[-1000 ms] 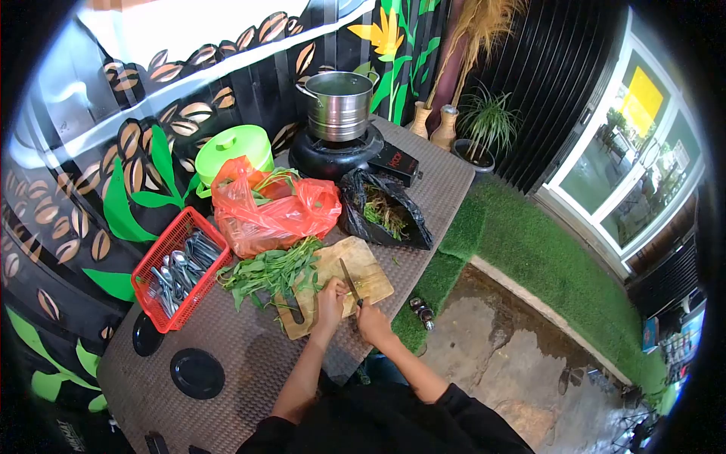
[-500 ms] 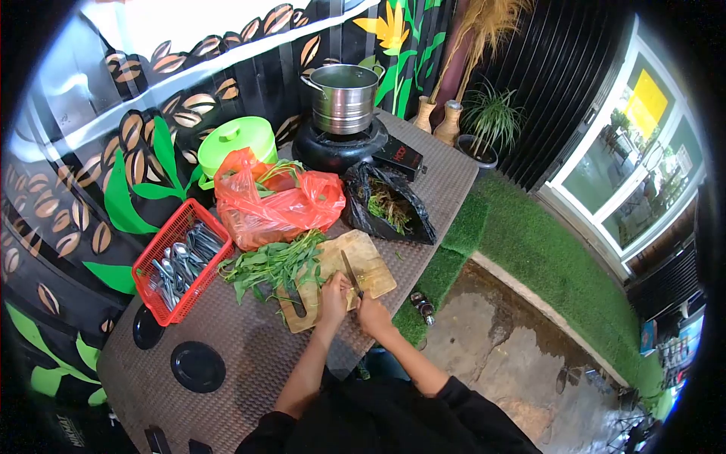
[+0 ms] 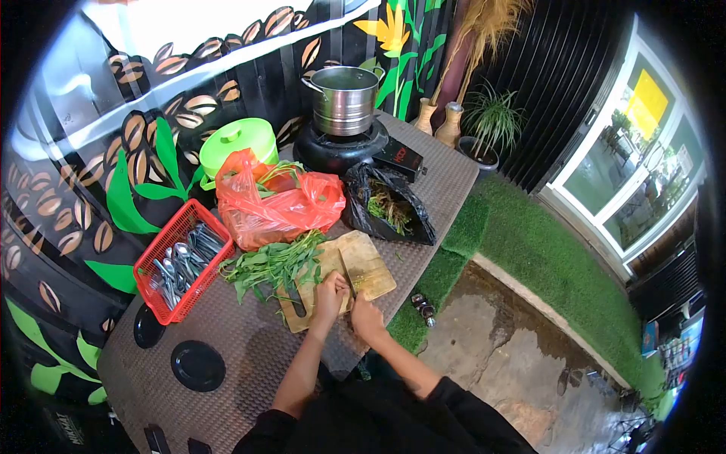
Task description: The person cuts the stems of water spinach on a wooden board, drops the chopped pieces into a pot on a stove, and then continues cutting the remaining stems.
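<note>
A wooden cutting board (image 3: 368,265) lies near the table's front edge, with a heap of leafy green stems (image 3: 276,265) over its left part. My right hand (image 3: 367,316) is closed round the handle of a knife (image 3: 346,271), whose blade points away over the board. Close beside the blade, my left hand (image 3: 330,293) has its fingers bent together on the board; what they hold is too small to make out. Small green bits lie on the board near the knife.
Behind the board are a red plastic bag (image 3: 280,208) and a black bag of greens (image 3: 389,208). A steel pot (image 3: 344,102) stands on a stove (image 3: 340,144). Leftward are a green lidded pot (image 3: 238,144), a red cutlery basket (image 3: 162,250) and black plates (image 3: 198,366).
My right hand and the knife have shifted slightly left, closer to my left hand. My left hand has moved a little to the left.
</note>
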